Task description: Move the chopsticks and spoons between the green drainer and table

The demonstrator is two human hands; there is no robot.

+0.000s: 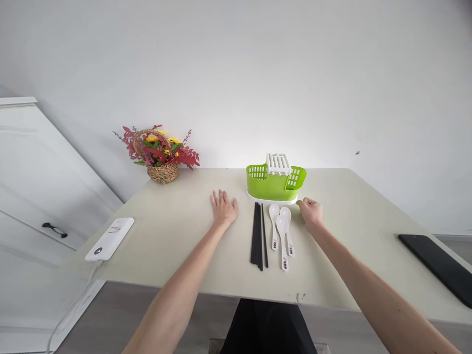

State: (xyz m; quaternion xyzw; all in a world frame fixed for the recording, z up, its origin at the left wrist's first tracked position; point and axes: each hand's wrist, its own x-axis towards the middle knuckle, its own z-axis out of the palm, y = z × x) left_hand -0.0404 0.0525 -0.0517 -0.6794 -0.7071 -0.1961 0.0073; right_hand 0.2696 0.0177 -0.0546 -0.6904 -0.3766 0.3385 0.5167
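My left hand (224,208) lies flat on the table with its fingers spread, left of the chopsticks and holding nothing. Curled into a loose fist, my right hand (310,210) rests by the right end of a green cutlery holder (271,188). Its thumb tip is at the holder's white base tray (273,201); whether they touch I cannot tell. On top of the holder sits a white slotted rack (278,163). In front lie several black chopsticks (257,236) side by side. Beside them are three white spoons (282,236), partly overlapping, bowls toward the holder.
A wicker basket (163,173) of red and yellow flowers stands at the back left. A white power bank (110,239) with a cable lies at the table's left edge. On the right is a black phone (437,265). The wall borders the table (206,265) behind.
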